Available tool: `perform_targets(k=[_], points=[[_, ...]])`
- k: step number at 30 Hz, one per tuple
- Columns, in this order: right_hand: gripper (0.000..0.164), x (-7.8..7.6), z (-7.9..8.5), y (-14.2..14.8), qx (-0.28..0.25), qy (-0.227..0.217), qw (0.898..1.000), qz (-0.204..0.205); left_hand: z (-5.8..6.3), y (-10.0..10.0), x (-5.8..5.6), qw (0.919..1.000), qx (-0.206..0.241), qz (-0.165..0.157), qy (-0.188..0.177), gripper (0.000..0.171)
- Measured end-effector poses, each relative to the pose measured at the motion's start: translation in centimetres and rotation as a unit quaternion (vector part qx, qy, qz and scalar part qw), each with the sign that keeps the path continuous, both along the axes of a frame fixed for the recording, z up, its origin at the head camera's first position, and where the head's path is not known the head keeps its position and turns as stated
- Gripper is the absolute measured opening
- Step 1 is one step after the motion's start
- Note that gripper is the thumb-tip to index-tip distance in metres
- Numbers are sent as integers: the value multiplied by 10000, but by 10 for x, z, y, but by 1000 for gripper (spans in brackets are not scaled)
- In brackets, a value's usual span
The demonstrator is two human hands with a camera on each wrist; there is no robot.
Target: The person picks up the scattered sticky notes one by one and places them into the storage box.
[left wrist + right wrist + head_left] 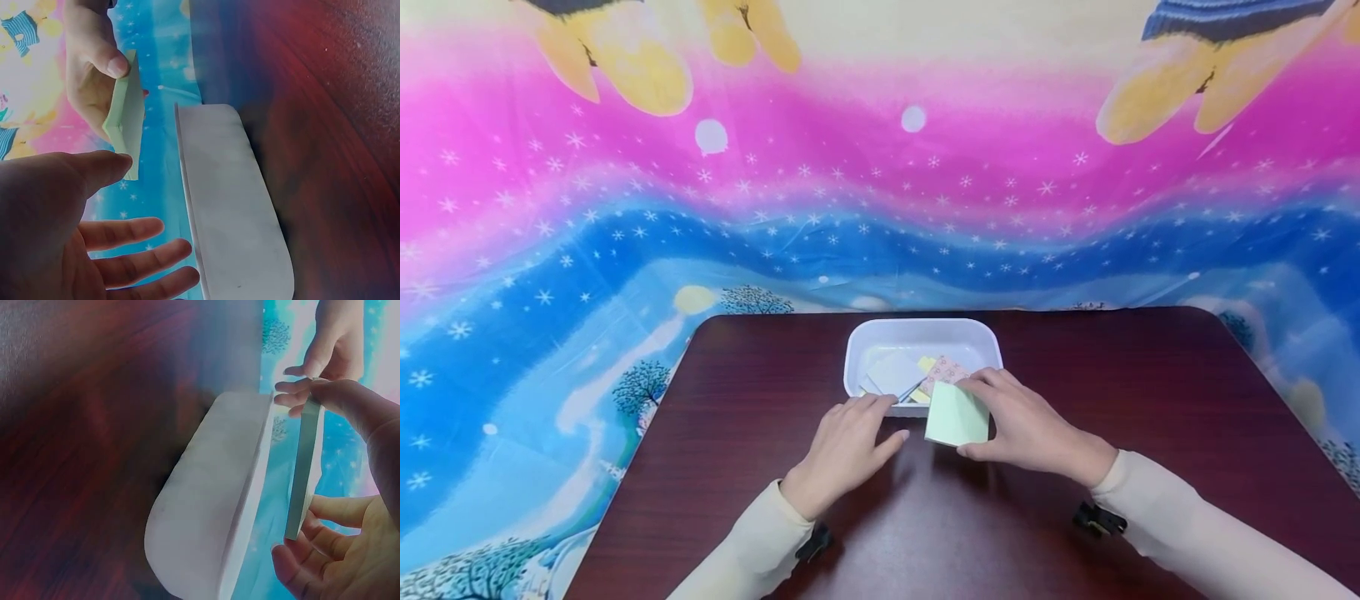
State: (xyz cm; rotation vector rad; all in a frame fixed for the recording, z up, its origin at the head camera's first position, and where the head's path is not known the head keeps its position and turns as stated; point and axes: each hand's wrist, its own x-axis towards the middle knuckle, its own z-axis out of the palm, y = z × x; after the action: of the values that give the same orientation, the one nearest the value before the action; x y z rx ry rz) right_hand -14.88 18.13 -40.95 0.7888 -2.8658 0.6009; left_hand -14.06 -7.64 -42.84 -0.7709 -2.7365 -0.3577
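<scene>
A pale green pad of sticky notes (957,414) is pinched between the thumb and fingers of my right hand (1030,423). It stands tilted in front of the near rim of a white plastic basin (848,362), raised above the table. My left hand (848,443) hovers at the basin's near left side, holding nothing, its fingers (134,269) spread and lightly bent. In the left wrist view its thumb overlaps the pad's lower edge. Inside the basin lie a pink patterned paper piece (946,369), yellow pieces (919,395) and whitish sheets (887,371), partly hidden by the rim and hands.
The basin stands near the back edge of a dark red-brown table (760,375) with rounded corners. Behind it hangs a colourful cloth (820,167) printed with snowflakes and trees. Black clips (1099,518) sit under both cream sleeves (1195,517).
</scene>
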Motion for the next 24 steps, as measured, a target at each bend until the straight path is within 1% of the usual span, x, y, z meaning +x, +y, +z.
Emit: perform_targets(k=[5, 11, 17, 24], points=[[84, -6, -3, 0, -8, -77, 9999, -78, 0, 0, -4, 10000, 23, 9, 68, 50], [85, -12, -4, 2, -8, -157, 9998, -126, 0, 0, -8, 10000, -31, 40, -17, 49], [84, -17, -5, 3, 9, -117, 9998, -144, 1, 1, -12, 10000, -45, 47, 6, 48], [81, -25, -4, 1, -72, 2, 10000, -61, 3, 2, -16, 10000, -73, 49, -23, 49]])
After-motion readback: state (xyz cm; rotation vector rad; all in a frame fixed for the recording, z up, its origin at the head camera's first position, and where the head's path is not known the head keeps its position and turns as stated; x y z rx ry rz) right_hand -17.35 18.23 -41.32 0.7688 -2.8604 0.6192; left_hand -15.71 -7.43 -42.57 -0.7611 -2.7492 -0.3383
